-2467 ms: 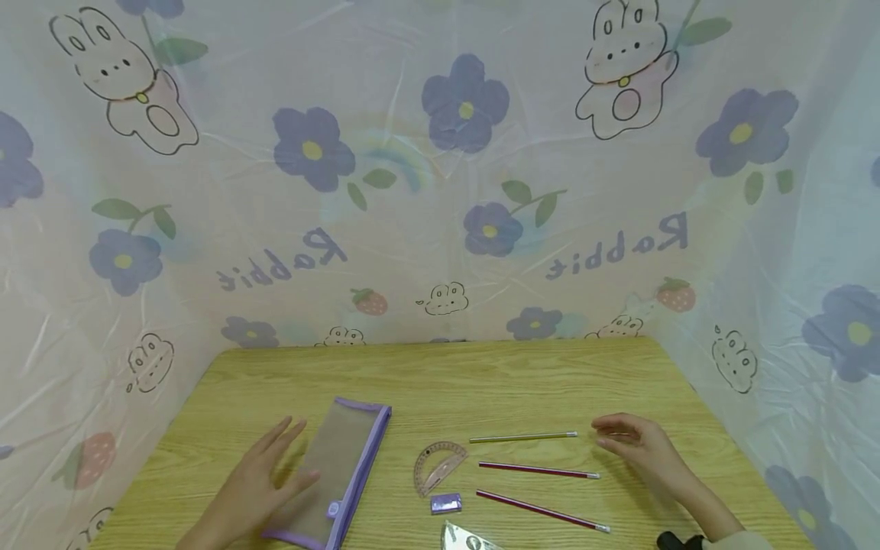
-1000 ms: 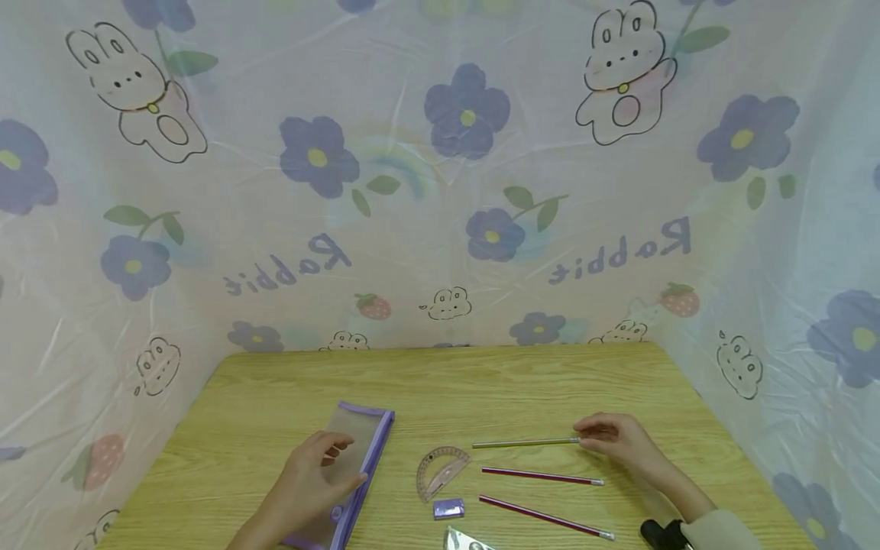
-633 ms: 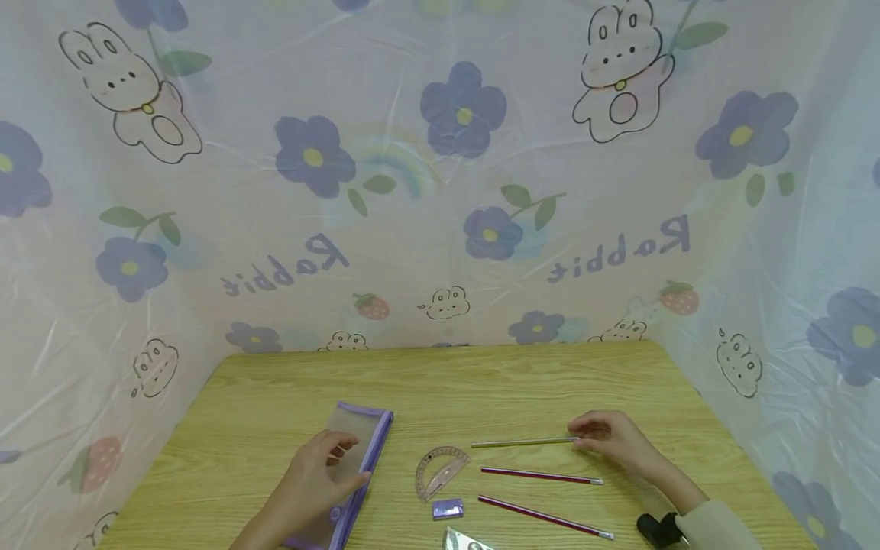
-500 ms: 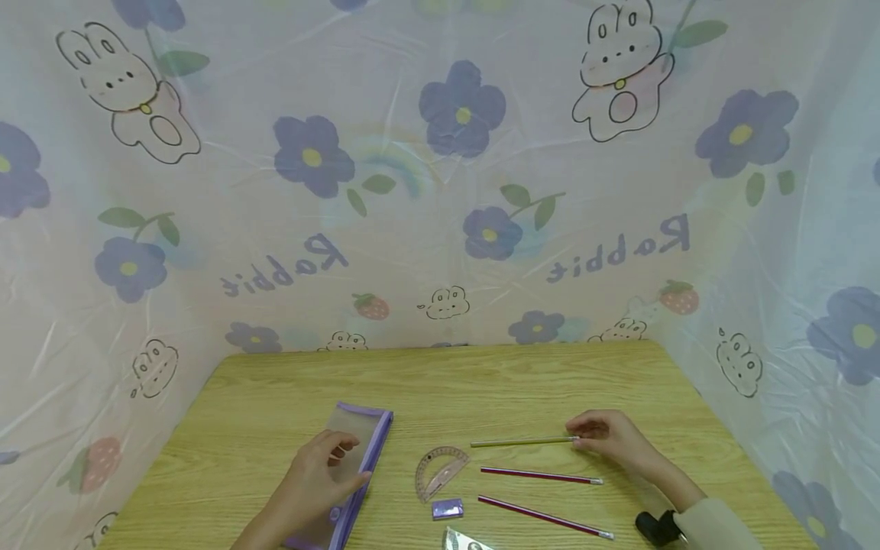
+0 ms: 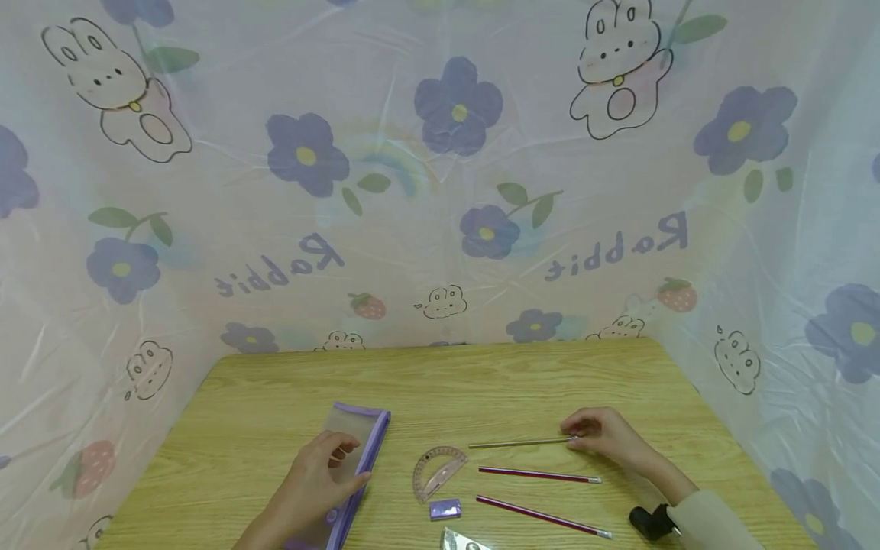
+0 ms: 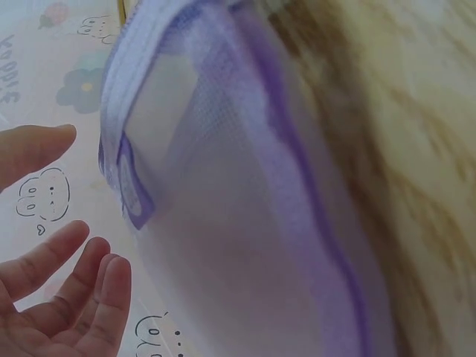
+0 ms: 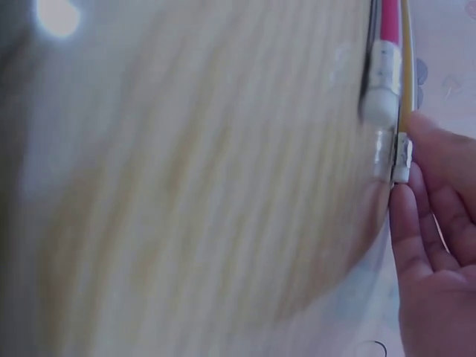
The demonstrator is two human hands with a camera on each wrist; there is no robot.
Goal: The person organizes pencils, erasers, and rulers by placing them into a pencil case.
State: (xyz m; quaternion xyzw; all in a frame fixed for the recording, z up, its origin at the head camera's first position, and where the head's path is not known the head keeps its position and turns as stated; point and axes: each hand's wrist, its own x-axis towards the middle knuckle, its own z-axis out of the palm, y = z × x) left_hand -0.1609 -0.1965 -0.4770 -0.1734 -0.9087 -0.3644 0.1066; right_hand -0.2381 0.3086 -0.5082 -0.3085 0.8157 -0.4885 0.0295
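Note:
My right hand (image 5: 605, 437) pinches the eraser end of a yellow-gold pencil (image 5: 516, 443), which lies along the table to its left. Up close in the right wrist view, thumb and fingers sit around the white eraser (image 7: 402, 172) of that pencil. Over the mesh pencil case (image 5: 381, 439) with purple edging hovers my left hand (image 5: 312, 477), its fingers loosely bent and holding nothing. The left wrist view shows the case's zip edge and pull tab (image 6: 135, 190) close to the thumb and fingers of the left hand (image 6: 67, 297), apart from them.
Two dark red pencils (image 5: 539, 475) lie nearer me. Between them and the case are a clear protractor (image 5: 438, 472) and a purple eraser (image 5: 445, 509). A clear set square (image 5: 462, 541) is cut off at the front edge. Patterned curtains (image 5: 440, 191) enclose the wooden table (image 5: 440, 382).
My right hand has moved left onto the yellow-gold pencil's end and taken hold of it. The left hand has shifted right over the pencil case, its fingers more bent than before.

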